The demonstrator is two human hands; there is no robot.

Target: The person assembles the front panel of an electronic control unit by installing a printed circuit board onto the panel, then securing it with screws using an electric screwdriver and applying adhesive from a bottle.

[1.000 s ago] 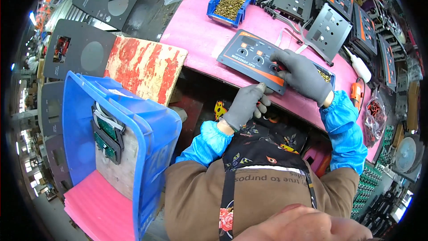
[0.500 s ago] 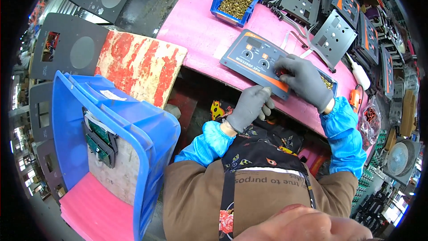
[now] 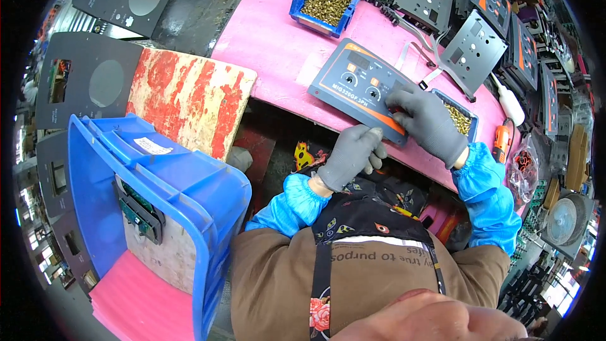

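A dark grey control panel (image 3: pixel 351 82) with an orange stripe, a small display window and round dials lies tilted at the front edge of the pink-covered table. My left hand (image 3: pixel 351 156), in a grey glove, has its fingers curled at the panel's lower edge, thumb against it. Over the panel's right end is my right hand (image 3: pixel 429 121), also gloved, its fingers bent and pressed together on the panel face. Whatever lies under those fingertips is hidden. Partly behind the right hand stands a small bin (image 3: pixel 472 122) of brass-coloured fasteners.
A blue bin (image 3: pixel 297 7) of brass fasteners stands at the far side. To the right are a grey metal plate (image 3: pixel 475 55), stacked panels (image 3: pixel 519 50), a white bottle (image 3: pixel 511 106) and an orange power tool (image 3: pixel 502 142). A blue crate (image 3: pixel 208 183) and worn board (image 3: pixel 189 91) stand left.
The view has shifted slightly. My right hand has moved a little down and left on the panel, uncovering more of the small fastener bin. The left hand stays at the panel's lower edge.
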